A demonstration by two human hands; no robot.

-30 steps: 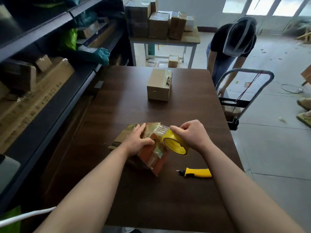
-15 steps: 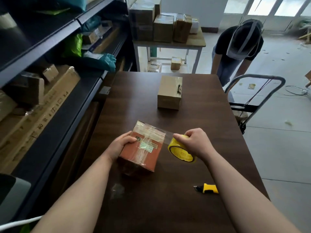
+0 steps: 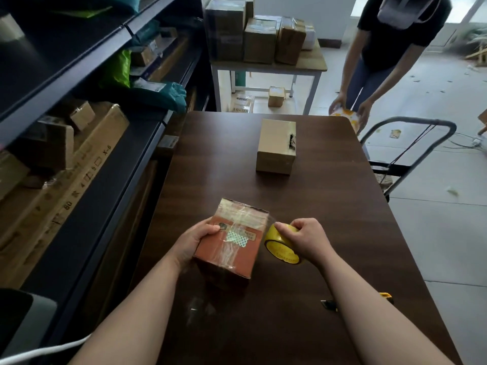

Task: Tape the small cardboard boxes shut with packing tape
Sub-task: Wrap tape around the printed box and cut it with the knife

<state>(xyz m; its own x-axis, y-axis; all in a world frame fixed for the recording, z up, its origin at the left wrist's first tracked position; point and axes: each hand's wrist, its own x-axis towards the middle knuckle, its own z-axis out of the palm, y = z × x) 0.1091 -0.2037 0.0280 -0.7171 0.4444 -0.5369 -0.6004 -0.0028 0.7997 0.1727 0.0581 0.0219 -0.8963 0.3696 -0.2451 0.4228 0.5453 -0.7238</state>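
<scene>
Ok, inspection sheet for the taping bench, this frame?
Surface: dark wooden table.
Job's things: red-brown box, clear tape across its top; yellow tape roll at its right side; plain cardboard box farther back.
Clutter: yellow-handled cutter, partly hidden by right forearm.
Hands: left hand grips red-brown box; right hand grips tape roll.
Cables: white cable at lower left; loose cables on floor, right.
Surroundings: shelving left; side table stacked with boxes; another person by a trolley.
</scene>
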